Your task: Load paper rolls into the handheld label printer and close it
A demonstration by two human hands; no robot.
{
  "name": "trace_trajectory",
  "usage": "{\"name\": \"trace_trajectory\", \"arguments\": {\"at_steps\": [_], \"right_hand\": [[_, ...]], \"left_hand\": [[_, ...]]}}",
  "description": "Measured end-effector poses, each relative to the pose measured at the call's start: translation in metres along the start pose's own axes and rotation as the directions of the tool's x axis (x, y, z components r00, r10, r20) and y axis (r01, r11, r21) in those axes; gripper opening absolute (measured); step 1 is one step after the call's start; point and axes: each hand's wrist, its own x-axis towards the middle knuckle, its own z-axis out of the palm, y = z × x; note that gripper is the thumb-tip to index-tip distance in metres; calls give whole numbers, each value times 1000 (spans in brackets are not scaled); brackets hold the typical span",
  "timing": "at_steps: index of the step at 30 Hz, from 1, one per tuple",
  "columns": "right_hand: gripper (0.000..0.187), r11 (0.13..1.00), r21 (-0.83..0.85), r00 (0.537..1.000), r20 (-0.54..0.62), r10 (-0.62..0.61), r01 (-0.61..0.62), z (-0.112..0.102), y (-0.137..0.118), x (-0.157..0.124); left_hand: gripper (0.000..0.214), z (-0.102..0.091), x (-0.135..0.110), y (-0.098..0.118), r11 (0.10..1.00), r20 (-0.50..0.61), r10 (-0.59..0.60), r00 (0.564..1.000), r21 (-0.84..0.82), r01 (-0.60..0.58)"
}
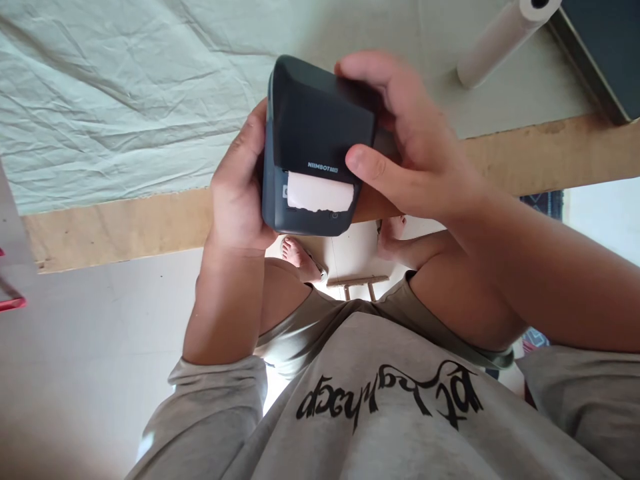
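A dark label printer [320, 120] marked NIIMBOT is held up between my two hands, over the table's near edge. A torn strip of white paper [320, 192] sticks out of the slot on its front. My left hand [240, 177] is closed around the printer's left side, its fingers mostly hidden behind the body. My right hand [400, 127] grips the right side, with the thumb on the front face near the lettering and the index finger at the upper right corner.
A pale, creased cloth [125, 100] covers the table, leaving its wooden edge [540, 157] bare. At the upper right, a white paper roll [505, 43] stands beside a dark flat object [607, 53]. My legs and a small wooden piece [357, 281] are below the table.
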Motion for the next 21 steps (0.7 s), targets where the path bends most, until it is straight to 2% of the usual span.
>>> {"name": "trace_trajectory", "arguments": {"at_steps": [6,11,14,17,19,21], "right_hand": [[56,999,6,997,69,-42,42,-2,-2,-1],[68,999,-31,997,74,-32,35,-2,1,0],[68,997,-60,997,62,-53,57,-5,-1,0],[66,979,-195,996,-55,-75,63,-9,-11,-2],[50,967,-253,972,-230,-57,-3,-9,-23,-2],[27,978,-188,918,-396,6,-87,-7,-34,1]], "left_hand": [[45,-9,4,-6,998,-11,49,999,-43,-50],[50,-13,13,-13,978,-31,204,978,-35,-205],[50,-5,10,-9,985,-41,161,986,-53,-163],[52,4,3,-2,993,-27,76,997,-91,-78],[51,6,-1,0,992,-14,97,995,-82,-98],[45,2,-2,-1,992,26,121,992,-26,-121]]}}
